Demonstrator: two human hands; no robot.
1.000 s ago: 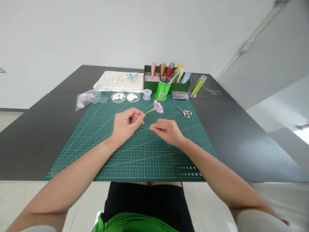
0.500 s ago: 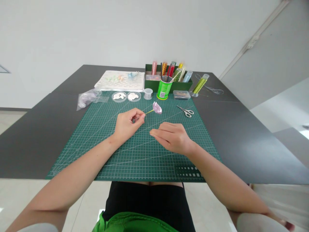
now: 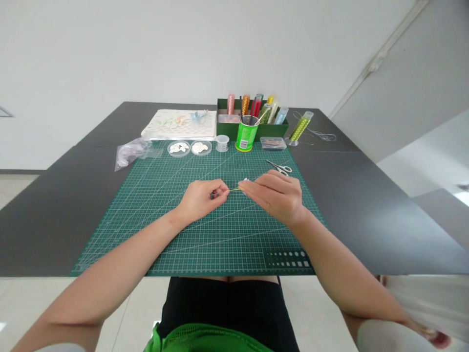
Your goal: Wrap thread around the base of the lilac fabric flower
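Observation:
My left hand (image 3: 203, 198) is closed in a pinch on the thin yellow-green stem of a lilac artificial flower (image 3: 245, 179), above the green cutting mat (image 3: 212, 244). The stem points right. My right hand (image 3: 276, 194) is closed, its fingertips together at the flower head and covering most of it; only small pale bits show at their edge. Whatever those fingers pinch is hidden. Behind the right hand lie scissors (image 3: 280, 168) with white handles, partly covered by the knuckles.
Along the mat's far edge stand two dishes of white pieces (image 3: 178, 148), a clear spool (image 3: 222, 143), a green can (image 3: 246, 136) of tools and a flat clear case (image 3: 273, 143). Behind are a white board (image 3: 176, 128) and green box (image 3: 229, 129). A plastic bag (image 3: 132, 151) lies left, a green-thread tube (image 3: 301, 128) right.
My left hand has brought the flower slightly down and right. My right hand, apart from it before, has moved up to the flower head and now covers most of it.

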